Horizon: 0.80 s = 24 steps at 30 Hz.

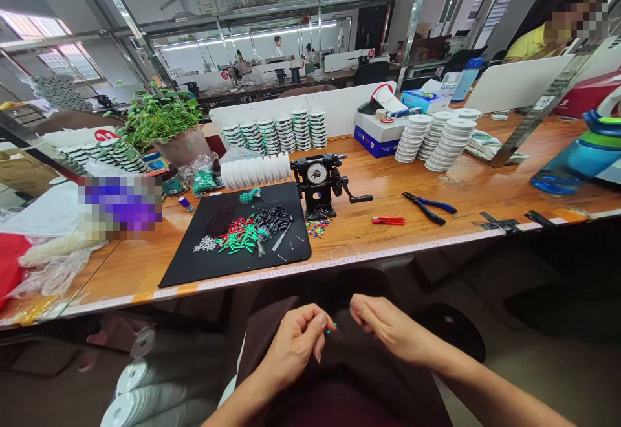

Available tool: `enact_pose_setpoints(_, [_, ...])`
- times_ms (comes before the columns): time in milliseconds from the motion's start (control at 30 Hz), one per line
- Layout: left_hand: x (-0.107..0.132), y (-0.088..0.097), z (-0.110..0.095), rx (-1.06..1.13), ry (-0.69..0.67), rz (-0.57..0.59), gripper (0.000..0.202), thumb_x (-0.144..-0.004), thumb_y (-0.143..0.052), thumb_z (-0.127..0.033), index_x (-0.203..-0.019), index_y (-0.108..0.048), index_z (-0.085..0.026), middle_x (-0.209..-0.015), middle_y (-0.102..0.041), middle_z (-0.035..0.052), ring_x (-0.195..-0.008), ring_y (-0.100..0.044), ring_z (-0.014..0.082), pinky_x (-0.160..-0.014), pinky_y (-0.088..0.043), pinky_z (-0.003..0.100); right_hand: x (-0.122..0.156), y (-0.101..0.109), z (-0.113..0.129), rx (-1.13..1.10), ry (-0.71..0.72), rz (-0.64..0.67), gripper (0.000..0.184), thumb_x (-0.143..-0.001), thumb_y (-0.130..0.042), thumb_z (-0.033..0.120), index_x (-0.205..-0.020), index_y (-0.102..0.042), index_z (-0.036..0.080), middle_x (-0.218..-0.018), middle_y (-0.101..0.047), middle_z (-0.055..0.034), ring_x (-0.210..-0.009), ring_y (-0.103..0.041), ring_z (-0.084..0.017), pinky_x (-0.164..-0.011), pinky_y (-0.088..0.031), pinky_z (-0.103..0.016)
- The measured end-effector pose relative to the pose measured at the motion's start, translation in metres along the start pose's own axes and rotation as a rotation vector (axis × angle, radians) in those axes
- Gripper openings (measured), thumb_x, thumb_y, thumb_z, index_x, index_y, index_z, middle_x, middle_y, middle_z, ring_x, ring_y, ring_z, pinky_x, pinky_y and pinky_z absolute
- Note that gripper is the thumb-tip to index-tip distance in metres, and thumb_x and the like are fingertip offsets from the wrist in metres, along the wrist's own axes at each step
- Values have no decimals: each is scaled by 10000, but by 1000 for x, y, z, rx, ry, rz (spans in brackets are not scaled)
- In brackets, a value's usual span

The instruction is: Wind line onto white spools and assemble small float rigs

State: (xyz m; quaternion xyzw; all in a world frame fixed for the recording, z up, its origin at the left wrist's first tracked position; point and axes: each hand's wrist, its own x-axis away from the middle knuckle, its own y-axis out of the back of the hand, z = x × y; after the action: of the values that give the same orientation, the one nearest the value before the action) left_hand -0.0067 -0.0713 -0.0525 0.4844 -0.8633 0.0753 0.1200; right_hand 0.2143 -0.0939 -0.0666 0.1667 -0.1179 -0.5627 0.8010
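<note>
Above my lap, my left hand (301,335) pinches a small green piece (332,328) between thumb and fingertips. My right hand (381,322) is a short way to the right, fingers curled into a pinch; whatever it holds is too small to make out. Both hands are below the table's front edge. On the black mat (189,252) lie piles of green and red slender pieces (240,234), black tubular pieces (275,220), silvery bits (206,244) and dark thin strands (222,215).
A hand-cranked winder (317,184) carrying white spools (256,171) stands behind the mat. Pliers (429,207) and red sticks (388,220) lie to its right. Stacked spools (436,139), a blue bottle (565,168) and a potted plant (182,145) stand on the table (359,236).
</note>
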Motion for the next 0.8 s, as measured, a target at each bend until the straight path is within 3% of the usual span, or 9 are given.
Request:
enact_pose_setpoints(67, [-2,2,-2,60,-9,-17,510,-845,-633,-652,-804,-670,-145,-434,-491,-50,-406,-401,87,-480,-326,216,-7,15,-7,260,68,-180,485,-1076,-252,492,-812,-560,228,-731,-596,-27,-646,-549,-179,-599,-437,-274])
enact_pose_setpoints(167, [-4,7,-8,148,-16,-53,518,-784,-694,-670,-818,-653,-155,-470,-574,-25,-435,-498,106,-483,-398,212,-26,52,-22,573,112,-421,397,-1055,-329,464,-1136,-617,203,-1011,-659,-129,-870,-637,-274,-738,-500,-364])
enact_pose_setpoints(233, [-3,10,-13,155,-25,-89,494,-770,-727,-642,-821,-656,-156,-532,-643,9,-493,-572,129,-496,-439,216,-39,79,-32,649,113,-455,408,-1042,-353,431,-1228,-617,180,-1077,-633,-170,-949,-626,-318,-803,-495,-421])
enact_pose_setpoints(367, [5,11,-18,17,-83,-167,395,-843,-701,-549,-859,-742,-156,-766,-751,102,-698,-675,197,-546,-501,244,-53,108,-36,768,144,-458,309,-1003,-467,356,-1085,-710,184,-1058,-652,-183,-1027,-588,-362,-934,-423,-531])
enact_pose_setpoints(467, [12,6,-22,-229,-245,-249,258,-903,-670,-419,-881,-808,-203,-978,-739,130,-871,-679,235,-624,-529,275,-46,84,-22,694,266,-480,284,-1002,-483,325,-1123,-701,190,-1224,-636,-187,-1174,-540,-377,-1039,-359,-570])
enact_pose_setpoints(567, [17,2,-29,-427,-426,-295,181,-904,-681,-351,-906,-834,-256,-1049,-679,130,-932,-645,242,-665,-528,290,-30,32,1,220,332,-339,270,-1010,-509,365,-1210,-658,261,-1225,-665,-112,-1162,-591,-301,-1029,-432,-457])
enact_pose_setpoints(633, [18,2,-34,-469,-492,-311,169,-900,-689,-349,-939,-834,-271,-1029,-664,127,-927,-633,243,-693,-532,309,-20,-5,17,-177,174,-135,263,-1003,-538,426,-1194,-653,288,-1157,-683,-80,-1079,-631,-270,-946,-486,-393])
enact_pose_setpoints(700, [19,2,-35,-480,-524,-323,171,-904,-687,-347,-954,-832,-270,-1017,-664,122,-923,-631,239,-761,-537,336,-13,-33,27,-502,49,-21,287,-957,-600,505,-1065,-687,254,-998,-683,-66,-934,-636,-243,-836,-501,-343])
enact_pose_setpoints(800, [19,6,-33,-495,-549,-311,163,-905,-688,-319,-946,-828,-248,-974,-677,110,-909,-640,227,-810,-536,343,-11,-57,30,-847,-151,-70,378,-837,-739,564,-803,-660,196,-721,-559,-6,-667,-492,-149,-631,-421,-251])
